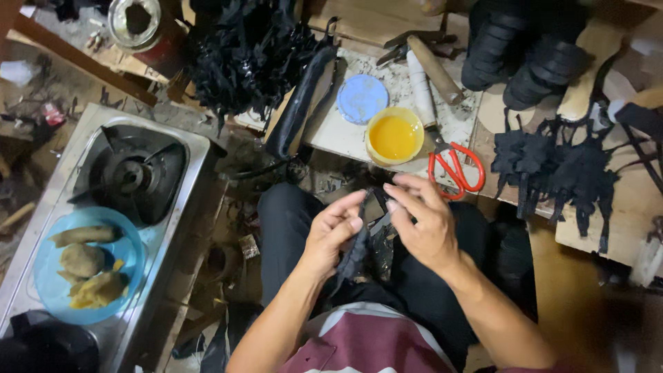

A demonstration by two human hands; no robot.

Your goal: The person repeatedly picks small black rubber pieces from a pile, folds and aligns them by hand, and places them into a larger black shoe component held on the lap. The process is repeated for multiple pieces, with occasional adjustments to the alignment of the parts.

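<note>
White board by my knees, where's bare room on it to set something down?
Bare patch on the white board left of the yellow cup, below the blue lid. Right side is crowded: red scissors, hammer, black strips.

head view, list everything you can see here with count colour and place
black strip piece: one, black, held over the lap by both hands
yellow cup: one, yellow liquid inside, on the white board
blue lid: one, round, left of the cup
scissors: one, red handles, right of the cup
hammer: one, wooden handle, top of the board
white board: one, under cup and lid
black strip pile: one heap, top centre
cut black pieces: one group, on the wooden bench at right
gas stove: one burner, steel, left
blue plate: one, with yellowish food, on the stove top
tin can: one, top left
left hand: grip pinching the strip piece
right hand: grip on the strip piece's upper end
</note>
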